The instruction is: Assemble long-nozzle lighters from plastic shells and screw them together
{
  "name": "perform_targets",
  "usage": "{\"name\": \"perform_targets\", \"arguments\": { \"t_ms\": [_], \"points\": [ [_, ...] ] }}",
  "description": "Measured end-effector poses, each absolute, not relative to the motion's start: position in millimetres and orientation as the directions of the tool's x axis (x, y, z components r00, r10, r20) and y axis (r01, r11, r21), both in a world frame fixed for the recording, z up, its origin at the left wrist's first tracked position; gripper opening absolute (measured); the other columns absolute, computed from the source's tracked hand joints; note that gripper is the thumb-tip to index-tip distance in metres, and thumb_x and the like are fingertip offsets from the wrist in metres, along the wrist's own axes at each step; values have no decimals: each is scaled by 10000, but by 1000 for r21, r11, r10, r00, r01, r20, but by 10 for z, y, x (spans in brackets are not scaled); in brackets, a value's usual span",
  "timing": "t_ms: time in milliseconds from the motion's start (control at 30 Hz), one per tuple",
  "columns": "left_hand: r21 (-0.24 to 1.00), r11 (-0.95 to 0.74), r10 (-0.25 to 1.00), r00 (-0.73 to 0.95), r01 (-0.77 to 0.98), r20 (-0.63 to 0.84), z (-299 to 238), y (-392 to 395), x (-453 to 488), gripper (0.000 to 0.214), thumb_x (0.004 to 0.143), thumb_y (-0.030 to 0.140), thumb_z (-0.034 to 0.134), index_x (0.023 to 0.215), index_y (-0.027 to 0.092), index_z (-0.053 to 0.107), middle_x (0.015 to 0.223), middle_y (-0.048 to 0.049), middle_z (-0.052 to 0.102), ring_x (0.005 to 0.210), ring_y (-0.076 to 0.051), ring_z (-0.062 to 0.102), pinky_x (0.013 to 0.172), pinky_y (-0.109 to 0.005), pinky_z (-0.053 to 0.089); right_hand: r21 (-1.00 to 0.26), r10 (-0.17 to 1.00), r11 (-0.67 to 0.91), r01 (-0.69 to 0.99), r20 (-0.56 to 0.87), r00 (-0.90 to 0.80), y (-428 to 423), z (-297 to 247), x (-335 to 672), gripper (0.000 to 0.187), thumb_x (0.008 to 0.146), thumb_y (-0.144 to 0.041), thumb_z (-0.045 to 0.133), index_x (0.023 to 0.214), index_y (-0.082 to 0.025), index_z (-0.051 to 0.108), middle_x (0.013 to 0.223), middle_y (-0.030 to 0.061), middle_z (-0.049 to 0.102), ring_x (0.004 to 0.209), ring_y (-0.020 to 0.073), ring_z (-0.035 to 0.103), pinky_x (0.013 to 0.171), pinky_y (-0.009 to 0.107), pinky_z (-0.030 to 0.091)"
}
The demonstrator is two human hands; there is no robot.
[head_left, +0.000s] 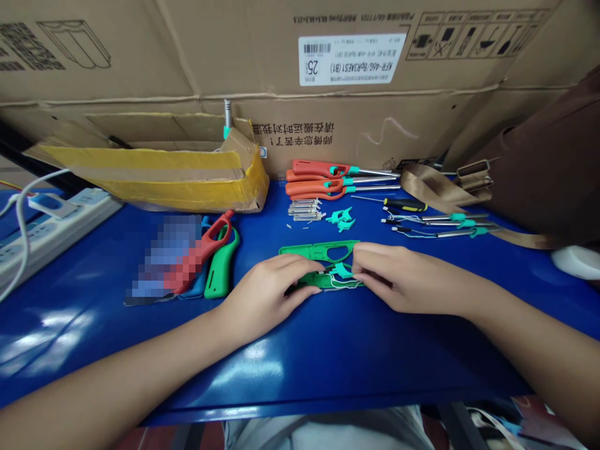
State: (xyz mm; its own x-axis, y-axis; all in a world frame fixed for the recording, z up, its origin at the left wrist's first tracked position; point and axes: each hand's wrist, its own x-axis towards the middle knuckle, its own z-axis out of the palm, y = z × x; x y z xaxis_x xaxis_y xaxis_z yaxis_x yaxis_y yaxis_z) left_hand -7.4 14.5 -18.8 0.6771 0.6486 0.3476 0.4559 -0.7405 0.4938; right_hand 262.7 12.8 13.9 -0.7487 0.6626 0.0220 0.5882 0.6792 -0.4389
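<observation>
A green lighter shell half [320, 279] lies between my hands, with a teal trigger [342, 270] and thin white wires in it. My left hand [267, 294] grips its rear end between thumb and fingers, close to a small dark part. At the front end, my right hand [398, 275] is closed in a pinch beside the trigger; its fingertips partly cover what they hold. Just behind, the other green shell half [314, 250] rests on the table with its inner side up. Farther back are several clear fuel tanks [304, 210] and loose teal triggers [342, 218].
Orange-red gas lighters [323, 178] and a screwdriver [405, 205] lie at the back. Metal lighter rods with wires [450, 220] are on the right. More lighter shells [220, 265], a yellow-taped carton [159, 175] and a power strip [56, 222] occupy the left.
</observation>
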Motion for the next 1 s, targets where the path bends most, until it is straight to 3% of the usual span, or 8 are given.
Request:
{"name": "perform_targets", "arguments": {
  "t_ms": [367, 467, 667, 1000],
  "points": [
    [506, -692, 706, 630, 515, 324, -151, 89, -46, 305, 876, 197, 774, 1150, 160, 646, 855, 2, 699, 699, -140, 660, 690, -251, 573, -422, 638, 699, 577, 3, -770, 141, 156, 2632, 191, 1040, -200, 401, 877, -205, 502, 879, 19, 534, 750, 156, 504, 670, 282, 389],
    [497, -706, 695, 631, 505, 345, -168, 90, -48, 375, 884, 207, 767, 1233, 153, 640, 907, -23, 726, 753, -154, 689, 737, -270, 594, -430, 643, 690, 582, -4, -766, 137, 165, 2632, 184, 1039, -203, 405, 884, -204, 503, 881, 20, 538, 762, 159, 510, 681, 286, 393],
    [466, -763, 633, 665, 448, 397, -230, 114, -67, 288, 939, 237, 704, 1210, 143, 693, 1095, -85, 749, 1004, -215, 726, 907, -343, 607, -446, 644, 677, 586, -27, -765, 133, 167, 2644, 179, 1043, -215, 400, 888, -204, 488, 884, 14, 530, 756, 151, 495, 678, 284, 382],
    [478, -764, 628, 668, 432, 399, -220, 122, -56, 234, 944, 229, 697, 1162, 143, 706, 1092, -80, 752, 1019, -208, 725, 923, -345, 614, -461, 643, 672, 579, -25, -765, 135, 178, 2659, 169, 1022, -212, 420, 874, -205, 503, 870, 20, 543, 733, 154, 494, 648, 283, 370]
  ]
}}
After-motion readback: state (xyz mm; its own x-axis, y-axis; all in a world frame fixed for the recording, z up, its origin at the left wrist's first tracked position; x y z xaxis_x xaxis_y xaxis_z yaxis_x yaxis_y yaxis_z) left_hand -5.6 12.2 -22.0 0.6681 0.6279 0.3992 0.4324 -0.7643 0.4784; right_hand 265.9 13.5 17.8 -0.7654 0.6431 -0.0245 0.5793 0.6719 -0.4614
